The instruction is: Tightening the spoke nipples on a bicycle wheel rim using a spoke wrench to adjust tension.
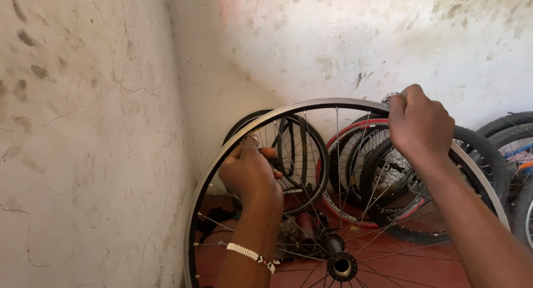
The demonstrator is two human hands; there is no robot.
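Starting from the left, a stained white wall point(83, 138) with cracks fills that side and meets a second wall at the corner. Next comes the bare wheel rim point(311, 106), silver, held upright in front of the person, with thin spokes point(337, 171) that run down to the black hub point(341, 264) at the bottom edge of the view. The left hand point(250, 174) is inside the rim on its left part; the fingers are curled and closed around the spokes close to the rim. A beaded white bracelet point(252, 256) sits on this wrist. Behind the spokes, a black tyre point(304, 154) leans on the wall, and beside it a tyre with a red stripe point(355, 127). The right hand point(419, 124) is closed on the top right part of the rim, and a small shiny metal piece point(390, 96) shows at its fingertips; what it is cannot be told. More wheels point(513, 138) stand at the far right, on the red floor point(433, 263).
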